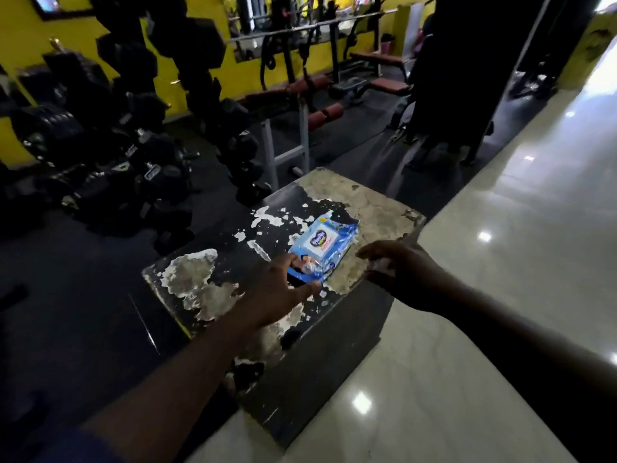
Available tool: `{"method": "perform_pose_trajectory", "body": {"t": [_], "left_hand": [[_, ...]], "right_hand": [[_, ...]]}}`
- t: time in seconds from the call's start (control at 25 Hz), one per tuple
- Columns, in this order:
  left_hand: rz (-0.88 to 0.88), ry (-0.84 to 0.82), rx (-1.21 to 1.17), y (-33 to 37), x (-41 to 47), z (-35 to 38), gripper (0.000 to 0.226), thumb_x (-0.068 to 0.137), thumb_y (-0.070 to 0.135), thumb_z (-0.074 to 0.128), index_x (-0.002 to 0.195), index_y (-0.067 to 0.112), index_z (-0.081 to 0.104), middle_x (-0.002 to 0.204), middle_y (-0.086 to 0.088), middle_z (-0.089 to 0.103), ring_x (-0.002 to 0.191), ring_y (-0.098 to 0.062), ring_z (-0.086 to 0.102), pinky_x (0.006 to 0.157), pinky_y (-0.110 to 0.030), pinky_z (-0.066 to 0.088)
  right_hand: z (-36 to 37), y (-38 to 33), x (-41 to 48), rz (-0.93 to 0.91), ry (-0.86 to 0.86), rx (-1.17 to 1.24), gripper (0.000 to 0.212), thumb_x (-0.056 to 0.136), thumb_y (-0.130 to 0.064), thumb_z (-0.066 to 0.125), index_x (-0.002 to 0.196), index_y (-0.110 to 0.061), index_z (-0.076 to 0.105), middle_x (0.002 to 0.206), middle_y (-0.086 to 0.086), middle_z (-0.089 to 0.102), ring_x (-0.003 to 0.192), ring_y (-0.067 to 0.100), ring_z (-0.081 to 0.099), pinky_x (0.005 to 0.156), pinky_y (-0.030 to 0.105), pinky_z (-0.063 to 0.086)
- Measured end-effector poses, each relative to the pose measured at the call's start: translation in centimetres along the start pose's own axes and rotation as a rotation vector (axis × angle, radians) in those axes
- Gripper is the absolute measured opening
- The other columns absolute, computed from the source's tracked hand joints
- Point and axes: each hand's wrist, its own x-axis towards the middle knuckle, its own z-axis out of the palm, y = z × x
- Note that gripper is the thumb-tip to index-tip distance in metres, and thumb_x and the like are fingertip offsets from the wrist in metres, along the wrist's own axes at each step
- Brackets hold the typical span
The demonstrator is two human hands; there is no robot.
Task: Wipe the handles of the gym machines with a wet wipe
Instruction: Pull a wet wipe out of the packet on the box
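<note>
A blue pack of wet wipes point(322, 247) lies flat on top of a worn black box point(213, 248) with peeling paint. My left hand point(278, 292) reaches onto the pack's near end, thumb and fingers touching its edge. My right hand point(399, 274) hovers just right of the pack over the box's right edge, fingers loosely bent, and something pale shows under its fingers. Gym machines with red padded rollers point(325, 113) stand behind the box.
Racks of black dumbbells point(110, 152) fill the left on dark rubber flooring. A barbell rack and benches point(377, 58) line the yellow back wall. A person in dark clothes point(444, 95) stands at the right rear. Glossy pale tile floor point(500, 262) runs along the right.
</note>
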Motion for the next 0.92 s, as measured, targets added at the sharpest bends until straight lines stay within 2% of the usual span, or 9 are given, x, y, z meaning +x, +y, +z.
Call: {"method": "perform_pose_trajectory", "body": {"t": [0.12, 0.24, 0.32, 0.44, 0.52, 0.6, 0.64, 0.76, 0.92], "left_hand": [[-0.039, 0.099, 0.028, -0.9, 4.5, 2.4, 0.092, 0.083, 0.053, 0.080, 0.155, 0.013, 0.039, 0.152, -0.005, 0.050, 0.131, -0.021, 0.054, 0.103, -0.027, 0.043], [-0.083, 0.136, -0.023, -2.2, 9.0, 4.3, 0.103, 0.080, 0.054, 0.082, 0.160, 0.014, 0.030, 0.163, -0.007, 0.037, 0.143, -0.022, 0.044, 0.116, -0.036, 0.039], [-0.086, 0.154, -0.008, -2.7, 10.4, 5.6, 0.108, 0.079, 0.060, 0.079, 0.161, 0.014, 0.026, 0.167, -0.008, 0.030, 0.151, -0.021, 0.033, 0.123, -0.036, 0.030], [-0.059, 0.225, 0.056, -3.2, 10.8, 7.5, 0.114, 0.078, 0.079, 0.059, 0.161, 0.008, 0.026, 0.168, -0.011, 0.029, 0.154, -0.023, 0.028, 0.125, -0.031, 0.021], [-0.061, 0.280, 0.101, -4.0, 10.9, 8.5, 0.114, 0.083, 0.086, 0.046, 0.161, 0.006, 0.027, 0.167, -0.011, 0.030, 0.153, -0.024, 0.028, 0.125, -0.027, 0.015], [-0.061, 0.315, 0.159, -4.6, 11.0, 9.1, 0.111, 0.086, 0.086, 0.043, 0.162, 0.008, 0.025, 0.169, -0.006, 0.026, 0.155, -0.020, 0.022, 0.126, -0.023, 0.008], [-0.077, 0.319, 0.183, -4.8, 10.9, 9.2, 0.110, 0.086, 0.086, 0.045, 0.163, 0.011, 0.023, 0.171, -0.003, 0.022, 0.157, -0.017, 0.018, 0.127, -0.024, 0.008], [-0.089, 0.304, 0.238, -4.5, 10.7, 9.2, 0.115, 0.080, 0.085, 0.058, 0.164, 0.015, 0.020, 0.171, 0.004, 0.018, 0.157, -0.011, 0.014, 0.127, -0.028, 0.016], [-0.164, 0.286, 0.238, -3.6, 10.9, 9.0, 0.120, 0.077, 0.078, 0.071, 0.164, 0.015, 0.018, 0.169, 0.002, 0.022, 0.155, -0.010, 0.021, 0.126, -0.033, 0.024]], "right_hand": [[1.4, 3.2, 7.2, -0.134, -0.111, -0.082, 0.043, 0.090, -0.030, 0.080, 0.131, -0.026, 0.068, 0.131, -0.003, 0.069, 0.120, 0.017, 0.065, 0.104, 0.038, 0.051], [3.3, 6.1, 13.4, -0.249, -0.192, -0.128, 0.046, 0.088, -0.026, 0.082, 0.132, -0.023, 0.067, 0.135, 0.001, 0.068, 0.120, 0.020, 0.065, 0.102, 0.041, 0.052], [4.5, 7.6, 16.3, -0.354, -0.279, -0.148, 0.053, 0.087, -0.021, 0.082, 0.137, -0.021, 0.064, 0.139, 0.001, 0.065, 0.123, 0.017, 0.063, 0.104, 0.037, 0.052], [5.6, 9.2, 19.9, -0.534, -0.429, -0.187, 0.065, 0.084, -0.022, 0.083, 0.144, -0.023, 0.058, 0.149, -0.002, 0.058, 0.132, 0.013, 0.057, 0.108, 0.033, 0.049], [6.0, 10.2, 22.4, -0.645, -0.497, -0.185, 0.065, 0.085, -0.040, 0.080, 0.144, -0.024, 0.059, 0.149, -0.003, 0.058, 0.133, 0.015, 0.057, 0.104, 0.036, 0.052], [6.3, 11.1, 24.4, -0.807, -0.490, -0.215, 0.064, 0.088, -0.058, 0.073, 0.141, -0.025, 0.062, 0.145, -0.003, 0.061, 0.130, 0.016, 0.060, 0.100, 0.035, 0.055], [6.5, 11.4, 24.9, -0.894, -0.477, -0.222, 0.062, 0.089, -0.062, 0.070, 0.138, -0.025, 0.064, 0.142, -0.002, 0.064, 0.126, 0.017, 0.062, 0.097, 0.035, 0.057], [7.4, 12.7, 25.7, -1.126, -0.350, -0.163, 0.056, 0.092, -0.061, 0.067, 0.129, -0.019, 0.071, 0.132, 0.001, 0.070, 0.111, 0.024, 0.070, 0.083, 0.038, 0.060], [8.2, 13.1, 27.2, -1.346, -0.174, -0.078, 0.052, 0.086, -0.051, 0.077, 0.114, -0.007, 0.077, 0.112, 0.011, 0.077, 0.087, 0.029, 0.073, 0.071, 0.036, 0.060]]}}
